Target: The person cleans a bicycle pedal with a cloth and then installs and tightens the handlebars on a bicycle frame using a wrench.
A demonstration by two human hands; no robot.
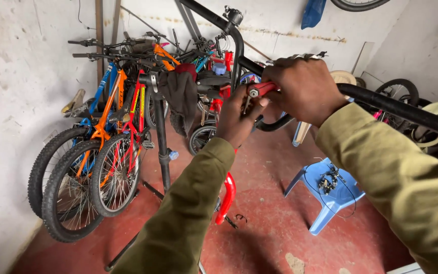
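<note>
A black bicycle frame tube [391, 105] runs across the upper right, raised up near my face. My right hand [304, 87] is closed over a red-handled tool [260, 90] held against the tube. Just below and to the left of it, my left hand [238, 117] pinches a small metal part at the tool's tip, with the fingers closed around it. Both arms wear olive-green sleeves. A red fork leg [227, 197] hangs below my left forearm.
Several bicycles [108, 147] lean against the left wall. A black repair stand post [161, 137] with a dark rag [180, 94] over it stands in the middle. A blue plastic stool [330, 195] holding small parts and cable sits on the red floor at right. Wheels lie at far right.
</note>
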